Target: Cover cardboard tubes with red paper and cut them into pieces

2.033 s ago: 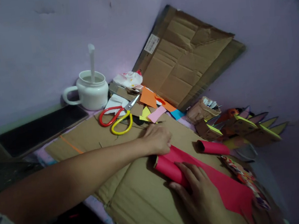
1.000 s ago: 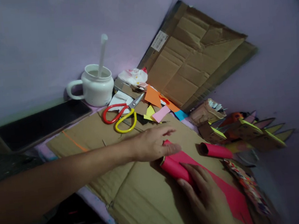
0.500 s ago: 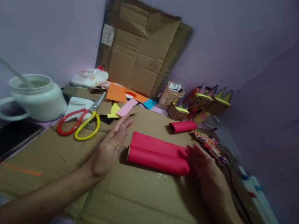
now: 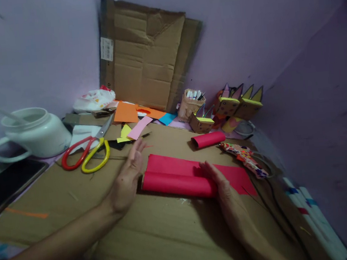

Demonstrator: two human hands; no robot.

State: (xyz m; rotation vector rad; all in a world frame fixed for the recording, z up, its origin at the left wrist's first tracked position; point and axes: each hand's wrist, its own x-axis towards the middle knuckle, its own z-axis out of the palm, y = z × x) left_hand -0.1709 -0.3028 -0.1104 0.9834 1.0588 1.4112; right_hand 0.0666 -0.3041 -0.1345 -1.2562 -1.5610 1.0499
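A sheet of red paper (image 4: pixel 237 177) lies on the cardboard, with its near edge rolled around a tube (image 4: pixel 179 185). Beside the tube's left end is my left hand (image 4: pixel 129 178), held on edge with straight fingers and holding nothing. My right hand (image 4: pixel 224 188) stands on edge over the right part of the roll, fingers stretched out; it seems to touch the paper. A shorter red tube (image 4: pixel 208 139) lies behind the sheet. To the right rests a flower-patterned glue gun (image 4: pixel 246 159) with a dark cord.
Scissors (image 4: pixel 93 148) with red and yellow handles lie at the left, near a white mug (image 4: pixel 39 133) and a phone (image 4: pixel 8 186). Coloured paper scraps (image 4: pixel 125 112) and a holder of markers (image 4: pixel 192 103) stand behind. Cardboard sheets (image 4: pixel 145 54) lean on the wall.
My right hand has moved left along the roll, showing the red paper to its right. My left hand stays near the left end. The camera view has tilted and shifted.
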